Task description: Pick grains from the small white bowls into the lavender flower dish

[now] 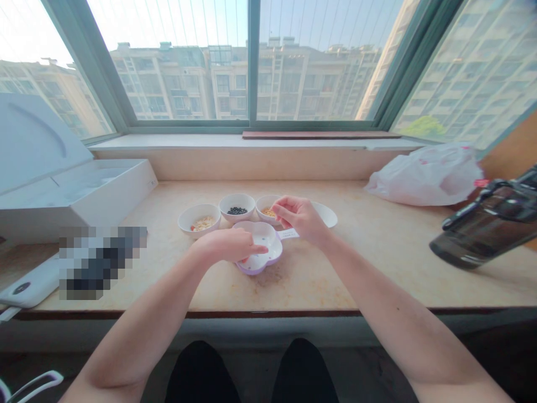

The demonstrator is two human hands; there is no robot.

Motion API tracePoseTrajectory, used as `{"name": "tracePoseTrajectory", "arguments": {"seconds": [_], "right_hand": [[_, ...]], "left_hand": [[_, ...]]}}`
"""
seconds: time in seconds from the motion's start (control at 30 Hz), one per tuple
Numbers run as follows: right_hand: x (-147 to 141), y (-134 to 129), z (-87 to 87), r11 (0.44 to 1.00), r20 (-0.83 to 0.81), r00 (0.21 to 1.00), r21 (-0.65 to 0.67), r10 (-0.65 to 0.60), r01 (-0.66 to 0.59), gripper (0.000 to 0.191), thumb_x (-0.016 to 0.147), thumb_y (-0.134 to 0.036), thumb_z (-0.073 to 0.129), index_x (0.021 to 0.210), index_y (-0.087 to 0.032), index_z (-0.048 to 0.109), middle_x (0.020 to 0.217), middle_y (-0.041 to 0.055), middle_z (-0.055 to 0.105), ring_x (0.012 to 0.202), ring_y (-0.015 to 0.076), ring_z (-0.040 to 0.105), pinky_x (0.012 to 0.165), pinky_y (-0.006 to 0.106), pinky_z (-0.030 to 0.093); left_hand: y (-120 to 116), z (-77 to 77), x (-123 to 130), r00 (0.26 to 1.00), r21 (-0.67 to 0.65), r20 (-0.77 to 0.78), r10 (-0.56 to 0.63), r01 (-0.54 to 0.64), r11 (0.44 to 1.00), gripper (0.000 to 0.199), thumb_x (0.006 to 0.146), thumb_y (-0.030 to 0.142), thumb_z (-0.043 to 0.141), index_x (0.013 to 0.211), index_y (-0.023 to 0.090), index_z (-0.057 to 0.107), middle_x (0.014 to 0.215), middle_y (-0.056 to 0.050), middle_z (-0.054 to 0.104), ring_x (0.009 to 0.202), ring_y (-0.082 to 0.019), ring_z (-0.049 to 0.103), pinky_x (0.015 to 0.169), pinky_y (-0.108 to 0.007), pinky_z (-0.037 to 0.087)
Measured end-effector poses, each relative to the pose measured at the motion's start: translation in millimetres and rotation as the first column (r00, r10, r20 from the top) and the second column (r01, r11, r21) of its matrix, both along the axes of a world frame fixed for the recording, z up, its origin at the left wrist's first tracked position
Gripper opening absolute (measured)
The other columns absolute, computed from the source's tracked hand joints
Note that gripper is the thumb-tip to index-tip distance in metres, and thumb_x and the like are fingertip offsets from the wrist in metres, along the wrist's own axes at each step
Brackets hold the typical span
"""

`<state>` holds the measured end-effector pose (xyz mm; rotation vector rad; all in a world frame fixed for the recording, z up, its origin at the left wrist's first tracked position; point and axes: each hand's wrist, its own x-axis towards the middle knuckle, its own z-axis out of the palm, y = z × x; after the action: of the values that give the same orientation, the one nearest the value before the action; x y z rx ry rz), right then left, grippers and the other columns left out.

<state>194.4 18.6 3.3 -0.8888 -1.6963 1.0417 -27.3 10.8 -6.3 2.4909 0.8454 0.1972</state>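
My left hand (232,244) is over the left side of a white, purple-edged, flower-shaped dish (274,246). Its fingers are curled and the thumb points right across the dish; what they hold, if anything, is hidden. A few dark specks lie in the dish, with a small reddish bit below the hand. My right hand (301,217) is raised in a pinch beside a white bowl of yellow grains (267,211), hiding its right side. Whatever is between those fingertips is too small to name. Behind the dish stand a bowl of black beans (237,211) and a bowl of pale flat pieces (203,223).
A white dish (327,215) is partly behind my right hand, near a white label (289,233). An open white box (79,190) and a pale device (29,282) lie left. Right are a plastic bag (423,173) and a dark bottle (474,235). The counter edge (268,313) runs in front.
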Motion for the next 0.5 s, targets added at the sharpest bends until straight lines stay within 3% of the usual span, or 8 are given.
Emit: {"name": "tracePoseTrajectory", "arguments": {"seconds": [0.17,0.37,0.43,0.5], "right_hand": [[2.8,3.4,0.4,0.998,-0.033,0.998,-0.032,-0.052,0.050,0.044,0.077,-0.062,0.076,0.081,-0.019,0.066,0.063,-0.0026,0.057,0.050,0.0082,0.044,0.046,0.024,0.034],[14.4,11.0,8.7,0.981,-0.357,0.934,-0.181,-0.003,-0.065,0.044,0.075,-0.062,0.077,0.082,-0.023,0.058,0.068,-0.0053,0.051,0.051,0.0074,0.038,0.048,0.024,0.031],[18.7,11.9,13.7,0.981,-0.375,0.927,-0.184,-0.006,-0.068,0.045,0.075,-0.064,0.076,0.081,-0.024,0.056,0.066,-0.0061,0.047,0.050,0.0081,0.035,0.048,0.025,0.029],[22.9,12.4,18.7,0.988,-0.309,0.950,-0.156,-0.035,-0.014,0.048,0.078,-0.070,0.069,0.078,-0.025,0.054,0.064,-0.0056,0.045,0.049,0.0096,0.034,0.049,0.027,0.028]], "left_hand": [[2.3,0.7,2.3,0.995,0.000,0.098,0.004,-0.004,1.000,0.025,0.065,-0.002,0.066,0.067,0.023,0.064,0.047,0.005,0.036,0.047,-0.013,0.023,0.062,-0.032,0.032],[4.6,6.2,8.9,0.955,-0.175,0.284,0.087,-0.038,0.984,0.029,0.066,0.000,0.071,0.056,0.023,0.057,0.050,0.002,0.043,0.051,-0.014,0.030,0.061,-0.031,0.029],[5.5,8.8,8.8,0.933,-0.289,0.322,0.161,-0.065,0.955,0.030,0.072,0.004,0.071,0.054,0.022,0.054,0.054,0.000,0.044,0.053,-0.014,0.032,0.061,-0.031,0.027],[7.2,10.6,6.5,0.834,-0.435,0.440,0.334,-0.127,0.891,0.033,0.074,0.009,0.074,0.053,0.022,0.052,0.055,0.001,0.043,0.056,-0.014,0.035,0.061,-0.030,0.026]]}}
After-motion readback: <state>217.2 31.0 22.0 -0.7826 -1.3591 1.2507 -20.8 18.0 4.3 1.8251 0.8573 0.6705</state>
